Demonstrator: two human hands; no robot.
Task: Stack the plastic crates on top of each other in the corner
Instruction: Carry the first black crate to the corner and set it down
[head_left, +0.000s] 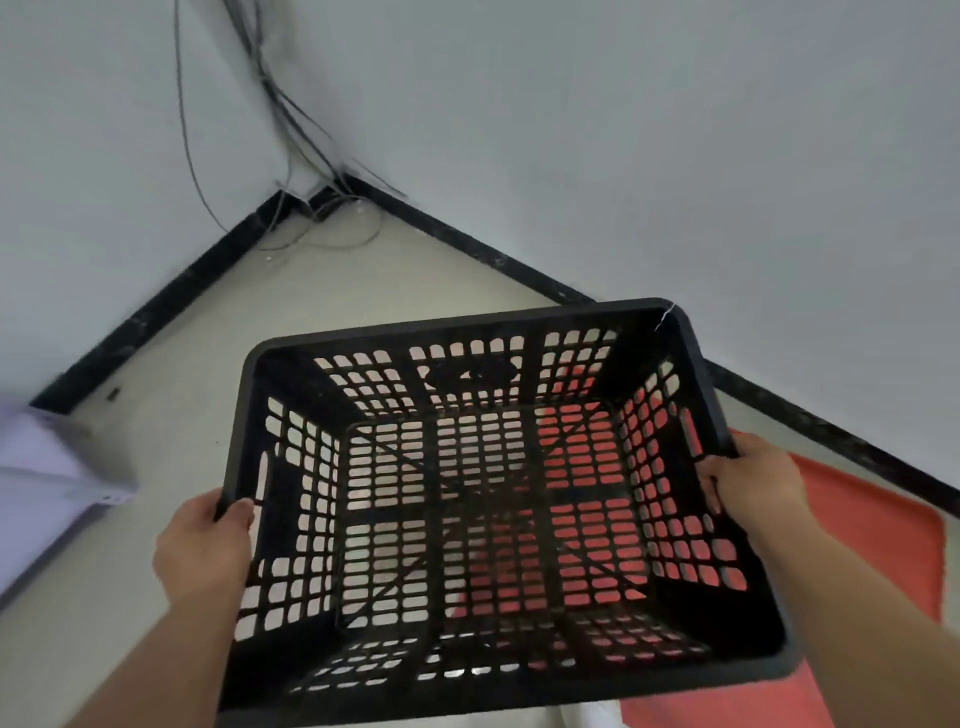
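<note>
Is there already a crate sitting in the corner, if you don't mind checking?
No, the corner holds only loose cables, and the one crate in view is held by both hands.

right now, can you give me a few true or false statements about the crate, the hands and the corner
1. Both hands grip the crate: the left hand its left rim, the right hand its right rim. True.
2. The crate is full of boxes. False: it is empty; the floor shows through its holes.
3. Cables run down into the corner. True.
4. A crate already sits in the corner. False: only cables and bare floor show there.
5. Something red lies under the crate's right side. True.
</note>
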